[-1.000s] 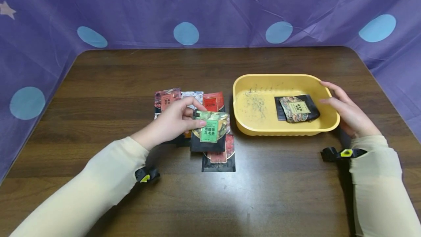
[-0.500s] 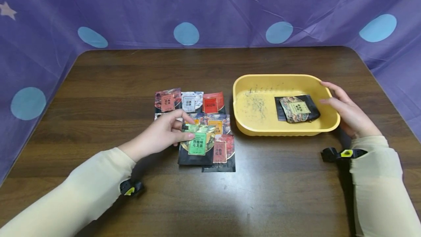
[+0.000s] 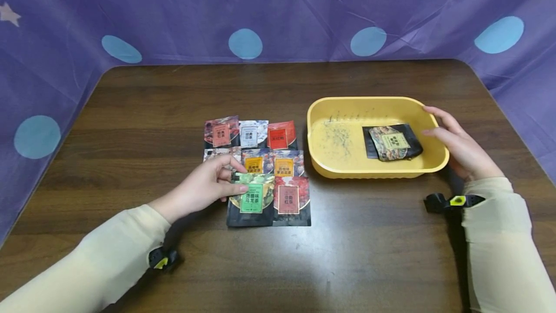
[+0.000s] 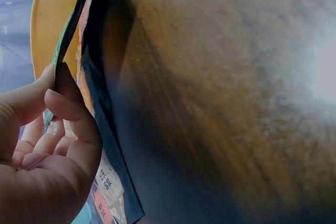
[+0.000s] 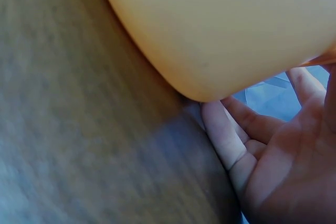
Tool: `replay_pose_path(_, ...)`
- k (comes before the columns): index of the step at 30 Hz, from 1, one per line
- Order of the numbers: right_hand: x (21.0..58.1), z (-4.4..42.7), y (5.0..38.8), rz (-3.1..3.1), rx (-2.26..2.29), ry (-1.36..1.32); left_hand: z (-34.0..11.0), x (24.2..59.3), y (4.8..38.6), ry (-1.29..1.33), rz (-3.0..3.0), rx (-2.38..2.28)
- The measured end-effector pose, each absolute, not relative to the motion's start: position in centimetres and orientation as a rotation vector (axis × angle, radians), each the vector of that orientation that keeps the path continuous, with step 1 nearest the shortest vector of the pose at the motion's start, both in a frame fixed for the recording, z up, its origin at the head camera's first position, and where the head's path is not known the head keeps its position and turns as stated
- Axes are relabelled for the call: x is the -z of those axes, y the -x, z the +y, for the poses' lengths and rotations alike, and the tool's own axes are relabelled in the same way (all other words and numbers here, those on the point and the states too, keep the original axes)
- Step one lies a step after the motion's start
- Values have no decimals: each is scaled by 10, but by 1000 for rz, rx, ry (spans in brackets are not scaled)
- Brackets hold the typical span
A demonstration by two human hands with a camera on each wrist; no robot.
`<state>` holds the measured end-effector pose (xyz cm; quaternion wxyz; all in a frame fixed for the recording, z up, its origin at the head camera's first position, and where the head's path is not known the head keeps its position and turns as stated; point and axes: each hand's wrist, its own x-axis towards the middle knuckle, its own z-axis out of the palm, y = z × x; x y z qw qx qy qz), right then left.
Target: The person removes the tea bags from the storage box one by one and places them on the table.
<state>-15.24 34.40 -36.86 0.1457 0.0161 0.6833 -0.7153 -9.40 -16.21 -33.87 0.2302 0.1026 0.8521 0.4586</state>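
My left hand (image 3: 207,187) pinches the upper left corner of a green-labelled tea sachet (image 3: 252,202), thumb on its printed face. In the left wrist view that sachet (image 4: 65,38) appears edge-on, slightly above the others. Beside it lies a pink-labelled tea sachet (image 3: 290,202). Behind are further tea sachets in rows, among them a red-labelled one (image 3: 280,135) and an orange-labelled one (image 3: 286,162). My right hand (image 3: 462,149) grips the right end of a yellow plastic basin (image 3: 339,170), thumb over the rim. The right wrist view shows fingers (image 5: 226,132) against its outer underside.
Inside the basin, toward the right, lie overlapping black tea sachets, the top one with a pale green label (image 3: 394,142). Dark scuffs mark the basin floor. The brown wooden table (image 3: 365,250) ends at a purple curtain (image 3: 295,8) behind and at the sides.
My left hand has carried the green-labelled sachet left and toward me, from over the other sachets to beside the pink-labelled one. The right hand and basin have stayed put.
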Motion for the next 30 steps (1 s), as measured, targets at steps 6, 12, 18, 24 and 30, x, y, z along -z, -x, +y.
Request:
replay_pose_path(6, 369, 345, 152, 1943, 2084, -35, -163, 340, 93, -255, 2402, -1202)
replay_pose_path(12, 368, 344, 153, 1938, 2090, -32, -163, 340, 94, -285, 2505, -1116)
replay_pose_path(18, 368, 344, 153, 1941, 2093, -38, -163, 342, 96, -266, 2552, -1028)
replay_pose_path(24, 369, 344, 153, 1935, 2091, -39, -163, 342, 96, -268, 2576, -985)
replay_pose_path(30, 369, 343, 153, 1931, 2103, -31, -163, 345, 96, -271, 2588, -968)
